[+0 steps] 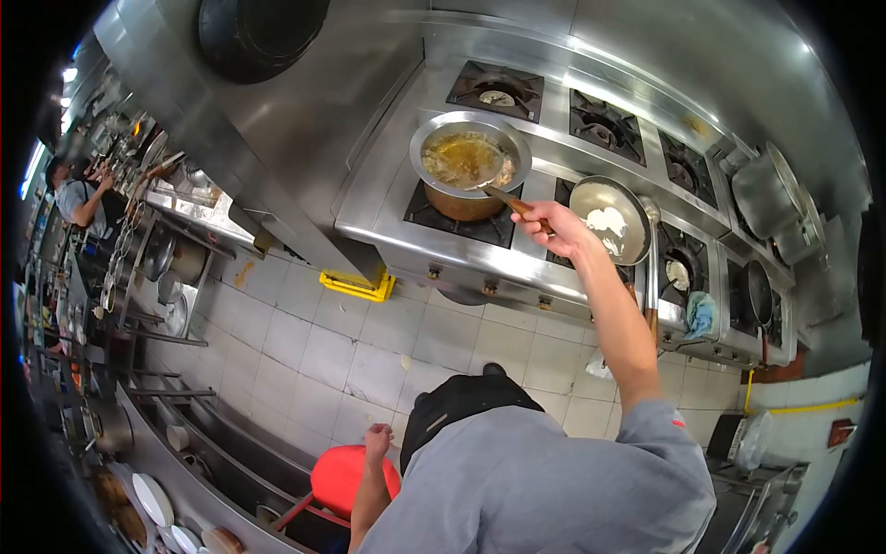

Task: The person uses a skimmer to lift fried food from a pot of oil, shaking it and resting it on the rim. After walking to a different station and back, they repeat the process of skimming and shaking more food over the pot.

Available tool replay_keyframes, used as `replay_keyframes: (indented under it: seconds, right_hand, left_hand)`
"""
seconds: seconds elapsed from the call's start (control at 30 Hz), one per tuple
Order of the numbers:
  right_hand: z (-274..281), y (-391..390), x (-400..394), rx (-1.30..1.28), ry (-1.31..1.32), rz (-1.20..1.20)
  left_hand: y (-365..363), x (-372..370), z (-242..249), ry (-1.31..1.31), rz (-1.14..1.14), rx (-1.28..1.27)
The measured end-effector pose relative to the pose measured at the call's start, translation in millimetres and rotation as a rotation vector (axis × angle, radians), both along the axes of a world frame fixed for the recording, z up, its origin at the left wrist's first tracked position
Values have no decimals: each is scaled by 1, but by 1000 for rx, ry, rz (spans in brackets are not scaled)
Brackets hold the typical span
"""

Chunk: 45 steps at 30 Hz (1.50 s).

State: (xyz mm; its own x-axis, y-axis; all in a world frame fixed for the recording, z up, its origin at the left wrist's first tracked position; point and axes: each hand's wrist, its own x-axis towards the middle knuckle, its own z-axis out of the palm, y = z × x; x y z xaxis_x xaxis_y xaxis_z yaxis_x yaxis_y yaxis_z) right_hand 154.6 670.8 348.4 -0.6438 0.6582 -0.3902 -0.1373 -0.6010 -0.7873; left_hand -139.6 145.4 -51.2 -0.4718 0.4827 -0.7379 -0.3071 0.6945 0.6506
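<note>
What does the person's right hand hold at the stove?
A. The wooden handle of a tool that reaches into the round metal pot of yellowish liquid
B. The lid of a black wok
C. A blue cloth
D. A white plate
A: the right hand grips the brown wooden handle, whose other end lies in the round metal pot of yellowish liquid on the steel gas stove.

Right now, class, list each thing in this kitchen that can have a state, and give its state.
Steel pot: on burner, full of brownish liquid.
Wooden-handled utensil: gripped, dipped in pot.
Right hand: closed on handle.
Left hand: hanging loose, holding nothing.
Steel pan: on stove, holding white food.
</note>
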Motion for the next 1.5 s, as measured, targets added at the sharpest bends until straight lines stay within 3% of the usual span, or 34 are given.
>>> replay_keyframes:
  seconds: [0.03, 0.1, 0.23, 0.33, 0.47, 0.5, 0.57, 0.7, 0.9, 1.0, 1.07, 1.13, 1.37, 1.5]
  right_hand:
    - [13, -9, 5, 49, -63, -13]
    - [22, -17, 17, 126, -148, 9]
    - [41, -27, 38, 243, -332, 11]
    - [55, -26, 46, 428, -517, -16]
    - [34, 5, 56, 1149, -697, -69]
    - [53, -1, 48, 1093, -734, -52]
    - [49, 12, 45, 1320, -871, -8]
    - [36, 27, 34, 1512, -1094, 132]
    - [12, 67, 32, 1525, -1271, 270]
    - [84, 45, 16, 837, -1167, 306]
    - [76, 67, 21, 654, -1079, 361]
    - [76, 73, 26, 499, -954, 356]
    - [45, 35, 37, 368, -596, 156]
    - [23, 15, 38, 597, -682, 58]
  left_hand:
    - [17, 8, 29, -12, -14, -32]
    - [26, 16, 33, -26, -28, -41]
    - [15, 24, 7, -32, -72, -40]
    - [-8, 32, 1, 153, -246, -91]
    - [-47, 27, -22, 414, -536, 253]
    - [-46, 28, -18, 292, -439, 148]
    - [-45, 29, -12, 47, -244, -57]
    - [-41, 30, -11, 13, -77, -7]
    - [-18, 42, 13, 24, -1, -28]
    - [-20, 49, 18, 13, 8, -67]
    - [-35, 52, -7, 38, -29, -61]
    - [-40, 55, 6, 98, -154, -122]
    - [-58, 61, 7, 100, -225, -91]
    - [-61, 53, 3, 33, -138, -123]
